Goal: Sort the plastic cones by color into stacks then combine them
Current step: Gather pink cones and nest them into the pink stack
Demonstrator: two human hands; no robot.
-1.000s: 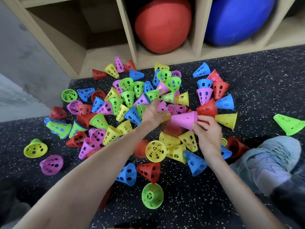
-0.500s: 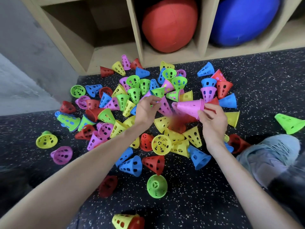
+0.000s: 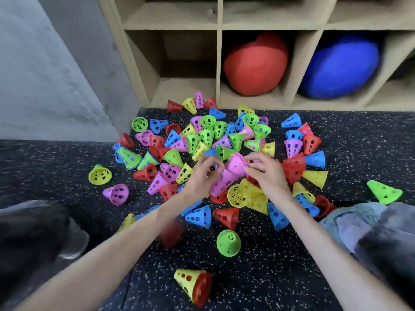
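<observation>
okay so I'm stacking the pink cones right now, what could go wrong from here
The pink stack in your right hand and the pink cone in your left hand meet at an angle, so it may jam or slip your grip. The crowded pile beneath could get scattered.

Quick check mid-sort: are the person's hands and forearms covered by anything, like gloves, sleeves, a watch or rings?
Nothing visible. The left hand and right hand are bare, with no gloves, and no rings can be made out. Both forearms are uncovered to the frame edge, with no sleeves, watch or bands in view.
</observation>
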